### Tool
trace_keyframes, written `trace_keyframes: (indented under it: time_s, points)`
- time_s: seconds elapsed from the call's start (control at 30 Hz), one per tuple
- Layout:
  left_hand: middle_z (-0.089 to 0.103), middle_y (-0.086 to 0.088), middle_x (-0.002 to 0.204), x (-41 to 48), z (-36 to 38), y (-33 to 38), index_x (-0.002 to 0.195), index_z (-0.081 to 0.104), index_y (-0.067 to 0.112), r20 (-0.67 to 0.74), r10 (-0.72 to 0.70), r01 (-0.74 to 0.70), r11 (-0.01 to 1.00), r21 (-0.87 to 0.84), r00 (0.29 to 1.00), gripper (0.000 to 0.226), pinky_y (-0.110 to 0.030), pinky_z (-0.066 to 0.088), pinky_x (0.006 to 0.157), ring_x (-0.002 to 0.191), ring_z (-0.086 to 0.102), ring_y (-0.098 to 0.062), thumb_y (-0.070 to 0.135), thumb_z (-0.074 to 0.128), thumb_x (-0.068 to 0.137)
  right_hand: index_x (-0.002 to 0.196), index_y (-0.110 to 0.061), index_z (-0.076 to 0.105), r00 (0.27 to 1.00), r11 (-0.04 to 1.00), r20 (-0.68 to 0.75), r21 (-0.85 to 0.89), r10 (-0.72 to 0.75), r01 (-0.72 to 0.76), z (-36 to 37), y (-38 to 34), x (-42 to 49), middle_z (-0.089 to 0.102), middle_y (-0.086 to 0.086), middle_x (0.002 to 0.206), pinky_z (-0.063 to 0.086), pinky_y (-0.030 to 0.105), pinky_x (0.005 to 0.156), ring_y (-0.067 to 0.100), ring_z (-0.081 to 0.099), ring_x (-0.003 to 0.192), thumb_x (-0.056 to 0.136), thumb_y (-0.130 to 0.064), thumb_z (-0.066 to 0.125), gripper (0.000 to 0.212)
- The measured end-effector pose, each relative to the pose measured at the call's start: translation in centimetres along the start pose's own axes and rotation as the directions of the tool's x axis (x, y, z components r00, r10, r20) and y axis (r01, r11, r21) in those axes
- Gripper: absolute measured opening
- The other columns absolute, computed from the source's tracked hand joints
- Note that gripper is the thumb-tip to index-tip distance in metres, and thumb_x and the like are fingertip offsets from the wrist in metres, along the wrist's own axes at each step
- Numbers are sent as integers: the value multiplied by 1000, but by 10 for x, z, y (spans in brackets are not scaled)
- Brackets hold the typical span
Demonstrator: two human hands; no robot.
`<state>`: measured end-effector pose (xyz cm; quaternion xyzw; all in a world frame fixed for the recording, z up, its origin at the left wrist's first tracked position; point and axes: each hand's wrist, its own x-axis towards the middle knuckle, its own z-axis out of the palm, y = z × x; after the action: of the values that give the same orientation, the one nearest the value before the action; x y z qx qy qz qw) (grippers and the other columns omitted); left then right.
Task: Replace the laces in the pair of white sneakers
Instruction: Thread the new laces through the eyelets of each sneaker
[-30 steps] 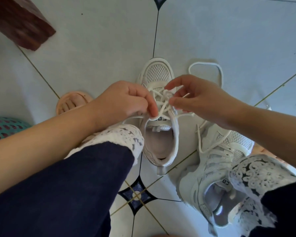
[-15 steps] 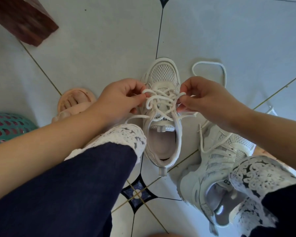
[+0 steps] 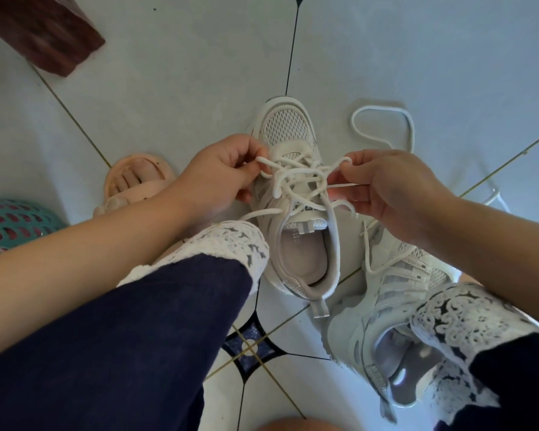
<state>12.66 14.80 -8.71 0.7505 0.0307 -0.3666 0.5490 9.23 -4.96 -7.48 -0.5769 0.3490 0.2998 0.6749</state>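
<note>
Left hand [image 3: 218,175] and right hand [image 3: 389,188], fingers [image 3: 249,150] clamped on loops of round woven lace [image 3: 296,175], seemingly a bow, over mesh-toed white sneaker [image 3: 288,126].

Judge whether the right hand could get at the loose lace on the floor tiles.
Probably yes: the loose lace lies on bare tile beyond the right hand, nothing between; but that hand pinches a bow loop on the sneaker and must release first.
</note>
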Motion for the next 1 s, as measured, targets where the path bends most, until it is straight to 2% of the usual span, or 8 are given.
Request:
trace_keyframes:
  time_s: [0.13,0.27,0.4,0.6,0.77,0.87,0.93,1.0]
  points:
    - [51,7,59,-1,-5,0,72,55,21,-62,51,-36,975,220,997,31,-18,45,53,50,45,-5,-4,49,89,78,-14,50,990,988,18,-66,-141,141,0,1,-5,69,0,65,47,14,47,13,68,58,94,-2,47,20]
    - [52,2,61,-3,-1,0,73,55,23,-114,1,21,980,198,994,26,-21,45,54,53,47,-9,3,52,90,80,-16,50,977,974,21,-78,-212,213,1,4,-5,67,-5,68,50,17,58,13,67,62,92,-3,49,18]
    - [55,0,68,-4,-1,3,78,56,14,-50,-111,106,990,-96,993,18,-17,44,54,59,50,-8,6,48,92,79,-18,49,959,961,65,-20,-275,277,2,5,-4,69,-3,87,48,18,61,11,62,65,93,-2,47,22]
    - [52,-9,76,-6,-2,4,81,53,6,105,-151,182,886,-426,983,17,-20,39,49,57,49,-10,4,40,92,77,-12,48,977,955,70,237,-202,180,1,2,2,61,0,64,45,19,50,9,52,51,91,9,40,27]
    - [52,-13,70,-5,-8,7,75,54,5,39,-99,100,994,-46,994,20,-23,39,51,55,48,-14,3,44,92,75,-13,50,978,974,-73,109,-194,201,2,3,6,53,0,62,45,17,51,8,49,53,90,10,40,30]
    - [55,4,56,-4,-7,9,69,56,18,-55,-20,32,974,224,998,22,-22,43,53,50,49,-8,10,54,89,76,-14,50,972,975,-88,14,-220,222,1,3,8,52,-1,61,46,17,53,8,50,53,90,10,41,29]
    - [56,12,66,-4,-3,10,75,53,28,-105,41,-11,964,267,994,17,-17,44,57,52,50,-1,16,60,86,79,-15,51,965,965,-42,-66,-258,255,-1,2,6,53,-2,59,49,17,58,7,54,53,90,6,45,24]
    - [53,11,76,-4,-2,9,79,48,31,-152,79,-39,968,249,985,20,-26,46,65,60,51,-7,19,64,83,83,-14,50,963,961,-7,-60,-271,270,-3,1,4,57,-2,59,51,17,61,8,59,57,90,2,52,17]
